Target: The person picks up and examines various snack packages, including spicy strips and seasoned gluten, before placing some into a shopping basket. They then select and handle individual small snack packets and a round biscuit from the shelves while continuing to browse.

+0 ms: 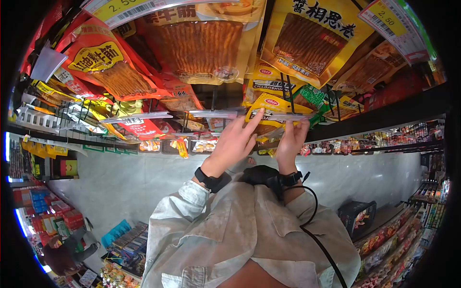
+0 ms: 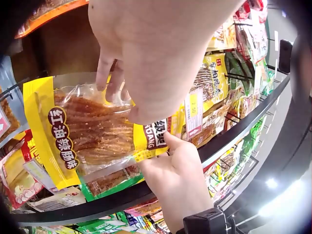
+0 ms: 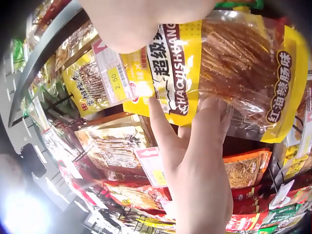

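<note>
A yellow snack bag (image 1: 269,103), its clear window showing reddish-brown strips (image 3: 239,53), is at the front of a hanging rack. My left hand (image 1: 234,146) grips its edge, the index finger stretched over the printed front and other fingers partly hidden by the bag. My right hand (image 1: 292,144) pinches the bag's other end; in the left wrist view its thumb (image 2: 175,142) lies on the yellow print. Behind it hangs another yellow bag (image 1: 273,85) with similar print. A clear label holder (image 1: 290,116) crosses in front of the bag in the head view.
Large snack bags hang above, one red (image 1: 113,62) and one yellow (image 1: 312,41), with price tags (image 1: 384,19) on the hooks. A black shelf rail (image 1: 379,113) runs to the right. Behind are a dark basket (image 1: 357,216) and another person (image 1: 67,254) at lower left.
</note>
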Demonstrator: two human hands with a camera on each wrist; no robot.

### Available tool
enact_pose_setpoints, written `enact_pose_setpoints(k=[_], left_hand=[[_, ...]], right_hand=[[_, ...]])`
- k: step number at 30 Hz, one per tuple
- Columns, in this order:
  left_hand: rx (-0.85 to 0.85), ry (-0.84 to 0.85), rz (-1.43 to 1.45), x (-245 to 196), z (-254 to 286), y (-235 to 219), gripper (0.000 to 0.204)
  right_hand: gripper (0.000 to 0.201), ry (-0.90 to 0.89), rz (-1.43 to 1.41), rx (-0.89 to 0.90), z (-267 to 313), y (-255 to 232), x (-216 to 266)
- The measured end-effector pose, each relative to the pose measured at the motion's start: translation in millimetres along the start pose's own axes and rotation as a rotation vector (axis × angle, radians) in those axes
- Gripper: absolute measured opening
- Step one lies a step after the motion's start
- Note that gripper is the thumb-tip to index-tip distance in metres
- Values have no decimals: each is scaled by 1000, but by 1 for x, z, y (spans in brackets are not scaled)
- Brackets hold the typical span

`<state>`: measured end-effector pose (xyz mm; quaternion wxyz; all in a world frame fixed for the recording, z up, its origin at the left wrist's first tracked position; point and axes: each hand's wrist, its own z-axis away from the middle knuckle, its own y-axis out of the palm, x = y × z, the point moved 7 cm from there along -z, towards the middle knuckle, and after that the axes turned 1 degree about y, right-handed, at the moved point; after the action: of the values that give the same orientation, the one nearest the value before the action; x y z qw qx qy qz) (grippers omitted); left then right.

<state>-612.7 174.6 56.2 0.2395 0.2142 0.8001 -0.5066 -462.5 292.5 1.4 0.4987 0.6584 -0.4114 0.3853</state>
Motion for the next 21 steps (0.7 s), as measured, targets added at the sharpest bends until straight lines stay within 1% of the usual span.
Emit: enact_pose_setpoints(k=[5,7,10,11,13,16,19,20,21], left_hand=[[31,-32,-29,6,0,7,83],[39,-63,-31,7,1,9,83],[9,-81,-24,9,0,9,82],[9,-98,-27,10,-3,10,82],[1,-138,-38,15,-11,14,82],[116,-307,27,30,-27,29,83],[-41,-147,-9,35,-47,39,83],[-83,-119,51,39,-54,42,82],[-61,-150,69,40,-58,44,81]], right_hand=[[33,-19,-21,52,-4,-10,-22],[38,5,-30,57,-4,-1,-13],[29,28,34,36,-9,7,-3],[34,57,47,61,-12,8,-7],[43,116,72,123,-20,9,-19],[55,77,258,224,-28,8,-34],[65,101,388,280,-24,6,-46],[67,112,411,298,-22,4,-52],[69,123,434,315,-19,7,-50]])
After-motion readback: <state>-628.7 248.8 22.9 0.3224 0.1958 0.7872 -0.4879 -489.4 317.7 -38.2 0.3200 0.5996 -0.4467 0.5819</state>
